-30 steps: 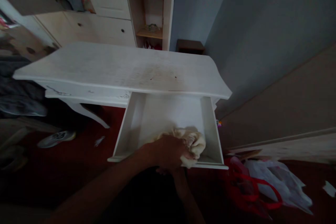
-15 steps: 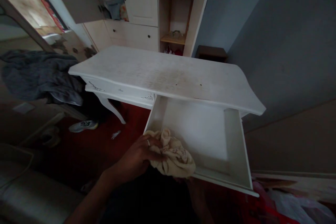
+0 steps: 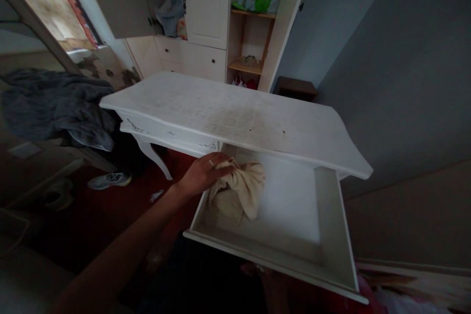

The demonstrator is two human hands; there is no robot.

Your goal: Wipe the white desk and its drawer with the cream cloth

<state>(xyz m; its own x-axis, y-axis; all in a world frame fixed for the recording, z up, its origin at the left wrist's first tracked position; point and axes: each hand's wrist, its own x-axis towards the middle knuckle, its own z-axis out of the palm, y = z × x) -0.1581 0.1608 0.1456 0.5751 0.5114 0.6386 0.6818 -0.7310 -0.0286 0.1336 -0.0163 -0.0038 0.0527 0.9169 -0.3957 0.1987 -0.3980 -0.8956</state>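
Observation:
A crumpled beige cloth (image 3: 239, 189) is gripped in my left hand (image 3: 206, 171), which wears a ring and reaches over the left wall of a pulled-out drawer (image 3: 290, 206). The cloth hangs down inside, against that wall and the drawer floor. The drawer belongs to a white desk (image 3: 176, 98) with a brownish smudge on its top. Below the drawer's front panel, in shadow, is my right hand (image 3: 259, 272); its fingers are mostly hidden under the front edge.
A white wardrobe (image 3: 208, 14) with open doors stands behind the desk, bags on its shelf. Dark grey clothing (image 3: 55, 108) is heaped at the left. A sneaker (image 3: 109, 181) lies on the red floor. A grey wall (image 3: 415, 83) rises at the right.
My left hand has carried the cloth from the drawer's front left corner farther back along the left wall, into the drawer. The camera view has tilted slightly upward.

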